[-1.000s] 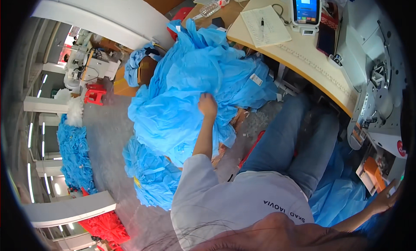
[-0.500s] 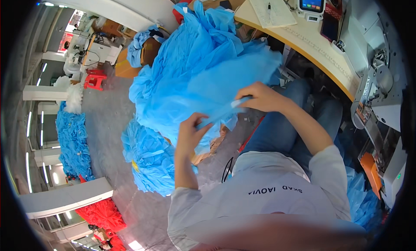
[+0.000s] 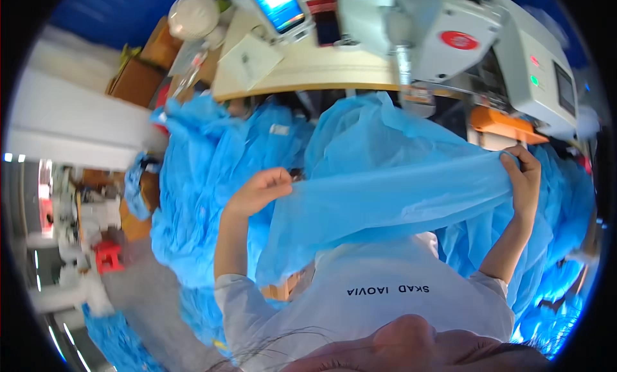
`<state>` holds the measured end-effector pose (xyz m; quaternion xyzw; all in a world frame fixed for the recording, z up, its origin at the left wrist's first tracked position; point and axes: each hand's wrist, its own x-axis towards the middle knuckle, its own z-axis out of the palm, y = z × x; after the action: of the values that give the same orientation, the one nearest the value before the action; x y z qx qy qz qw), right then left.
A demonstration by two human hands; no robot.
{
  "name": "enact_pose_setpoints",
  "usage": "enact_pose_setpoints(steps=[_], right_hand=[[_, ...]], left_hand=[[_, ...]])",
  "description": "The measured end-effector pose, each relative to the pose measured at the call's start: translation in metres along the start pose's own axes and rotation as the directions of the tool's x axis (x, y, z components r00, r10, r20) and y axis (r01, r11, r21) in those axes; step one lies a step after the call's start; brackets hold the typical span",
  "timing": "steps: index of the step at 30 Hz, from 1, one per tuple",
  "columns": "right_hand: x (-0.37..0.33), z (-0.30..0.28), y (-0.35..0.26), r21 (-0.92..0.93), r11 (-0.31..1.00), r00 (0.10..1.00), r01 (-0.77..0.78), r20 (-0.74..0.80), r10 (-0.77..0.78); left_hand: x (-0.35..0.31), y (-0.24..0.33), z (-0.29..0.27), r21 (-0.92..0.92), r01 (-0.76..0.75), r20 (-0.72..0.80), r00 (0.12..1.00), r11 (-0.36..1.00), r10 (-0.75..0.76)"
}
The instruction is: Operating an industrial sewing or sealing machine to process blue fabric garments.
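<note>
Just in front of the pale worktable (image 3: 334, 69), as the head view is showing, the person is holding a thin blue cloth (image 3: 392, 202) spread sideways. The left hand (image 3: 258, 191) is pinching its near-left end, thumb and fingers closing with hardly any gap; the right hand (image 3: 526, 174) is gripping the upper edge at the other end, thumb pressing against curled fingers. A further blue fold (image 3: 360, 131) is rising behind toward the table's front edge; I can't tell if it's belonging to the same piece. Below the table's left end a blue heap (image 3: 193, 205) is bulging, and by its right end an orange part (image 3: 504, 123) is sitting close above the right hand. To my eye, doing this well is meaning pulling evenly, pinching lightly near the edge, and letting no loose folds be catching on the table.
</note>
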<state>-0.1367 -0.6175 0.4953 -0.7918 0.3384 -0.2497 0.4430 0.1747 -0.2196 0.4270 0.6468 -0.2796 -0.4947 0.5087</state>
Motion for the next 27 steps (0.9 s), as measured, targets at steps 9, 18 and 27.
enact_pose_setpoints(steps=[9,18,27], right_hand=[[0.009,-0.006,0.026,-0.202,0.953,0.935,-0.227,-0.318,0.156],[0.090,0.022,0.082,-0.422,0.896,0.970,-0.138,-0.242,0.035],[0.124,0.043,0.094,-0.775,0.609,0.874,-0.170,-0.404,-0.270]], left_hand=[[0.100,0.058,0.000,-0.256,0.149,-0.021,0.987,0.955,-0.159],[0.132,0.053,0.040,0.025,0.148,-0.271,0.953,0.989,-0.136],[0.203,0.067,0.019,-0.539,0.284,-0.102,0.912,0.793,-0.397]])
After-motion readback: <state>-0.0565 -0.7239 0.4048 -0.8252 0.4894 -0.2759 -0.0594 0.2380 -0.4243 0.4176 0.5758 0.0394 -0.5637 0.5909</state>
